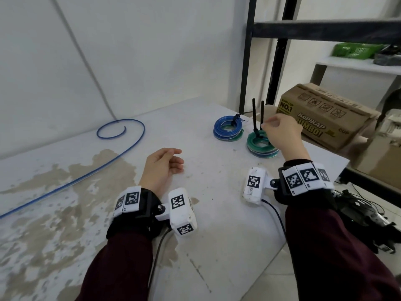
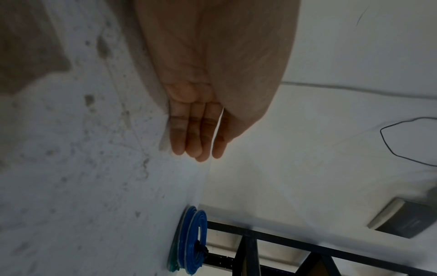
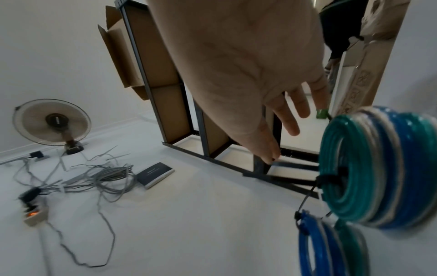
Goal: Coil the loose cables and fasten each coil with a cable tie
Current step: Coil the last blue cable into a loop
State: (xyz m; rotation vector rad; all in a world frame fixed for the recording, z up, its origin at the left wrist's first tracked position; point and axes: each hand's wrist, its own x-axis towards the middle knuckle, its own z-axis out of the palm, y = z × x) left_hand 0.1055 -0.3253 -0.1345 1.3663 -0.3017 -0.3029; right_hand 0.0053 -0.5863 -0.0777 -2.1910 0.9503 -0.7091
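The fingertips of the right hand (image 1: 280,133) are blurred at the upright black cable tie (image 1: 262,114) of the green coiled cable (image 1: 261,146); a pinch cannot be told. The left hand (image 1: 160,168) is rested relaxed, holding nothing, on the stained white table (image 1: 217,213).

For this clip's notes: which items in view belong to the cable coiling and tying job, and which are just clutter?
Job items:
- loose blue cable
- blue coil, already tied
- green coil
- black cable ties standing up from the green coil
- right hand at those ties
- left hand, idle

Clutter:
- cardboard box
- fan
- grey wire tangle
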